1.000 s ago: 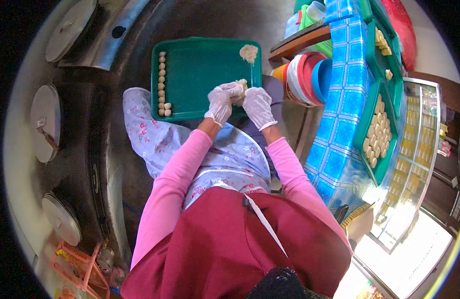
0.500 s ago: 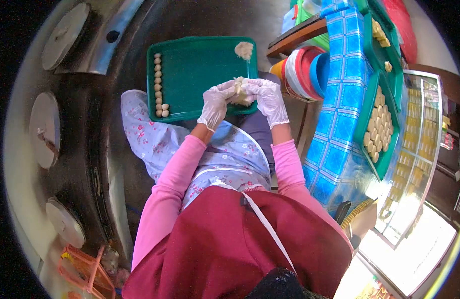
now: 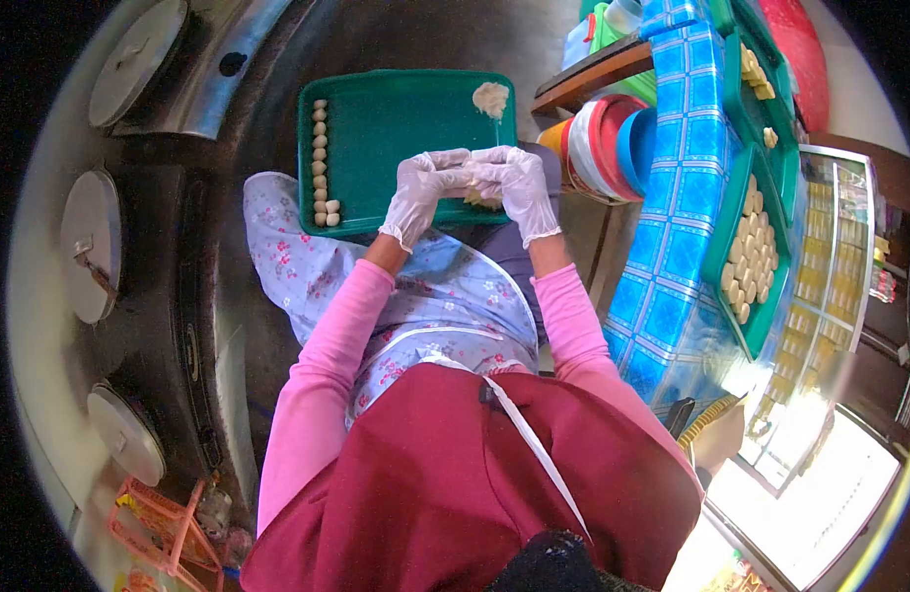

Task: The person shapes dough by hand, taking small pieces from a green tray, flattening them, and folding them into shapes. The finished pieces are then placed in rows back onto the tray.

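Note:
A green tray point(image 3: 396, 128) rests on my lap. Along its left edge runs a row of several small dough balls point(image 3: 322, 163). A pale dough lump point(image 3: 491, 99) lies in its far right corner. My left hand point(image 3: 420, 192) and my right hand point(image 3: 519, 187), both in thin white gloves, meet over the tray's near right part. Their fingertips pinch a small piece of dough point(image 3: 484, 197) between them; most of that piece is hidden by the fingers.
To the right stands a blue tiled counter point(image 3: 677, 197) bearing green trays of shaped pieces point(image 3: 751, 252). Stacked red, white and blue bowls point(image 3: 608, 143) sit beside the tray. Round metal lids point(image 3: 90, 242) line the dark surface at left. An orange basket point(image 3: 164, 528) lies bottom left.
Both hands have shifted slightly up and over the tray, with fingertips drawn closer together around the dough. The tray and dough balls stay put.

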Motion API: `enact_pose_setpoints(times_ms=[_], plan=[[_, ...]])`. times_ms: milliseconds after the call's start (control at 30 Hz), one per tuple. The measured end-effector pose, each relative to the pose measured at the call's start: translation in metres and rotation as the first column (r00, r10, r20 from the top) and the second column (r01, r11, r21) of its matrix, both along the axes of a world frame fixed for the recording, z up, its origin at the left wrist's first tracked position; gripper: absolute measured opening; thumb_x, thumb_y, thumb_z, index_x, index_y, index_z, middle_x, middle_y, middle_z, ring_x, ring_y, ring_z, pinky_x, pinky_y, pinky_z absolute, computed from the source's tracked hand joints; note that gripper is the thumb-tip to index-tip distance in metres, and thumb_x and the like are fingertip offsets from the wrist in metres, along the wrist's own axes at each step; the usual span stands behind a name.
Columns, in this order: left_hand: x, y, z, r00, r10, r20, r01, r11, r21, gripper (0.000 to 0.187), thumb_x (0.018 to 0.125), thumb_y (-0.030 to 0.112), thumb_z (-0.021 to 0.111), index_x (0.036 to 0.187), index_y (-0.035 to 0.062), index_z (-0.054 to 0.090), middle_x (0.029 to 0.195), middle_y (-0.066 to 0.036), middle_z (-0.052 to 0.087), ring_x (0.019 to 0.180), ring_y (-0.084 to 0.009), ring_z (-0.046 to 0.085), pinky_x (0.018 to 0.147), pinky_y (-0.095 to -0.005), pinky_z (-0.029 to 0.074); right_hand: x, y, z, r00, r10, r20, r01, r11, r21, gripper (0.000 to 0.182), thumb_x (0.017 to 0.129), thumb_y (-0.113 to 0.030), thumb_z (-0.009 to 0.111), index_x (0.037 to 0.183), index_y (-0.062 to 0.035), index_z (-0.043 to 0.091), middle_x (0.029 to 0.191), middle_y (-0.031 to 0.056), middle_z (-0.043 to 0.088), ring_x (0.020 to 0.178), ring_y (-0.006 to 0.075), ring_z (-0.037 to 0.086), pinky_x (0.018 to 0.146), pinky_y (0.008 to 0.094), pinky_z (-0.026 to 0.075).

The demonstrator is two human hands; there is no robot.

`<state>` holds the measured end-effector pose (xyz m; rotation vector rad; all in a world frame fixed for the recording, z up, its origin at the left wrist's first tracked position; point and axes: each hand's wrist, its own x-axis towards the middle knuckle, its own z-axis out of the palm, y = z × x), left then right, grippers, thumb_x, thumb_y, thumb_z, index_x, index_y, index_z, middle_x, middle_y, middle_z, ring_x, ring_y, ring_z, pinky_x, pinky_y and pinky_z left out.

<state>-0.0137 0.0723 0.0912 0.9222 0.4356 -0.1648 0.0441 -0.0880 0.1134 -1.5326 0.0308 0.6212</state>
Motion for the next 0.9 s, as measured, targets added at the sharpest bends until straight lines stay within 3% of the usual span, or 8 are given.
enact_pose_setpoints(times_ms=[200,267,367,467,533,600,733,900], plan=[[0.005,0.014,-0.01,0.993,-0.093,-0.066,0.082,0.986,-0.147,0.026,0.083,0.003,0.064,0.108,-0.0056,0.063,0.099,-0.013,0.069,0.089,-0.0214,0.067,0.079,-0.0318,0.056,-0.018,0.002,0.009,0.95,-0.003,0.312,0.0,1.0,0.011,0.014,0.074,-0.007,0.074,0.086,-0.0015,0.071,0.09,0.0077,0.069,0.084,0.0148,0.065,0.075,0.0277,0.052],[0.006,0.013,-0.018,0.995,-0.09,-0.041,0.076,0.96,-0.271,0.024,0.084,0.003,0.063,0.107,-0.0055,0.064,0.099,-0.012,0.069,0.092,-0.0211,0.066,0.081,-0.0314,0.055,-0.023,0.002,0.008,0.821,0.048,0.57,0.031,0.991,-0.128,0.012,0.071,-0.007,0.075,0.081,-0.0033,0.071,0.089,0.0076,0.067,0.087,0.0163,0.064,0.078,0.029,0.051],[0.001,0.008,-0.023,0.999,0.017,-0.048,-0.023,0.993,-0.113,0.026,0.082,0.003,0.065,0.107,-0.0063,0.064,0.104,-0.014,0.067,0.093,-0.0211,0.065,0.082,-0.0301,0.054,-0.025,0.001,0.011,0.535,0.198,0.821,0.168,0.928,-0.333,0.007,0.071,-0.008,0.072,0.073,-0.0072,0.066,0.082,0.007,0.065,0.082,0.0211,0.063,0.075,0.0323,0.052],[0.012,-0.018,0.007,0.994,0.107,-0.011,-0.107,0.994,-0.036,0.023,0.081,0.001,0.065,0.102,-0.0073,0.066,0.099,-0.013,0.067,0.086,-0.0191,0.065,0.074,-0.027,0.054,-0.025,0.011,0.01,0.641,-0.149,0.753,0.381,0.913,-0.144,0.01,0.071,-0.015,0.071,0.077,-0.0099,0.065,0.08,0.0055,0.065,0.077,0.0242,0.063,0.07,0.0361,0.052],[0.007,-0.03,0.028,0.977,0.15,0.153,-0.163,0.984,0.078,0.029,0.083,0.0,0.064,0.11,-0.0102,0.061,0.1,-0.011,0.066,0.086,-0.0171,0.064,0.078,-0.0255,0.053,-0.023,0.005,0.021,0.305,0.206,0.93,0.468,0.818,-0.335,0.009,0.075,-0.012,0.068,0.083,-0.0071,0.068,0.085,0.0067,0.067,0.085,0.0239,0.064,0.077,0.0368,0.052],[0.008,-0.049,0.048,0.961,0.243,0.136,-0.243,0.97,-0.018,0.033,0.086,0.004,0.063,0.115,-0.0109,0.058,0.102,-0.011,0.065,0.086,-0.0158,0.063,0.08,-0.0262,0.052,-0.022,0.007,0.027,0.32,0.216,0.922,0.539,0.759,-0.365,0.01,0.073,-0.016,0.069,0.079,-0.0073,0.07,0.084,0.006,0.067,0.085,0.0241,0.064,0.076,0.0376,0.052],[0.004,-0.063,0.059,0.925,0.286,0.252,-0.298,0.955,0.012,0.039,0.09,0.012,0.062,0.122,-0.0092,0.055,0.105,-0.011,0.065,0.089,-0.0142,0.062,0.077,-0.0265,0.051,-0.015,0.008,0.015,0.622,-0.36,0.696,0.539,0.841,-0.047,0.02,0.073,-0.013,0.068,0.09,-0.0028,0.072,0.082,0.0102,0.068,0.078,0.02,0.066,0.071,0.0326,0.052],[0.005,-0.05,0.063,0.974,0.02,0.226,-0.071,0.972,0.224,0.039,0.088,0.014,0.064,0.12,-0.0072,0.057,0.104,-0.014,0.066,0.09,-0.0168,0.065,0.08,-0.0288,0.052,-0.035,-0.025,0.076,0.868,-0.464,0.178,0.447,0.885,0.126,0.022,0.072,-0.014,0.068,0.087,0.0014,0.071,0.079,0.0107,0.069,0.066,0.0181,0.066,0.061,0.0303,0.052]])
